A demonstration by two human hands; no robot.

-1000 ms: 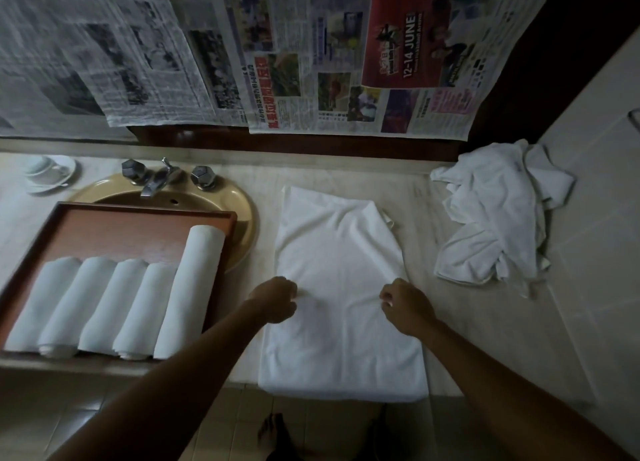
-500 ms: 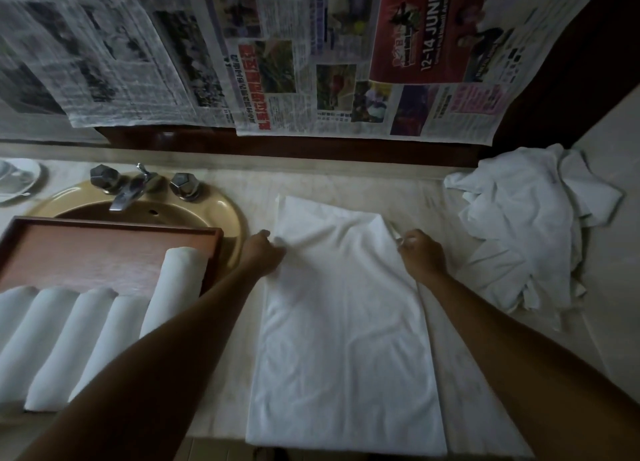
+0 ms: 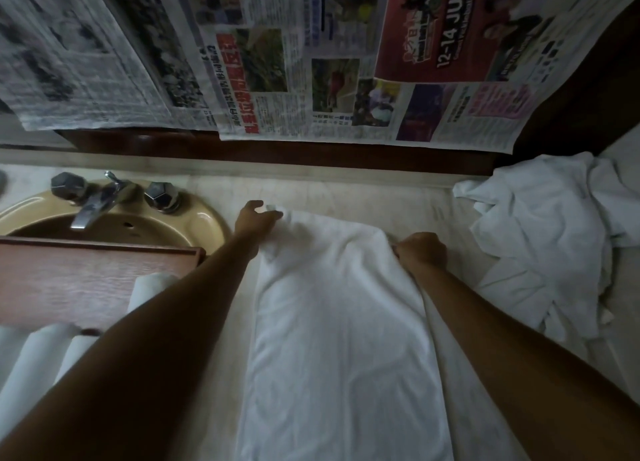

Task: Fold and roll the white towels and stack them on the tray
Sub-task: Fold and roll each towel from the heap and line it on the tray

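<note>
A folded white towel (image 3: pixel 339 339) lies lengthwise on the pale counter in front of me. My left hand (image 3: pixel 254 218) pinches its far left corner. My right hand (image 3: pixel 420 252) is curled round the far right corner. At the left stands a brown wooden tray (image 3: pixel 86 273) with several rolled white towels (image 3: pixel 38 360) side by side, partly hidden behind my left forearm. A heap of crumpled white towels (image 3: pixel 550 242) lies on the counter at the right.
A tan sink (image 3: pixel 194 221) with a chrome tap (image 3: pixel 93 204) and two knobs sits behind the tray. Newspaper sheets (image 3: pixel 277 62) hang on the wall above a dark wooden ledge. The counter (image 3: pixel 363 190) runs to the back wall.
Both hands have slid from the towel's middle up along its edges to the far corners. The view has moved in closer and lower over the counter.
</note>
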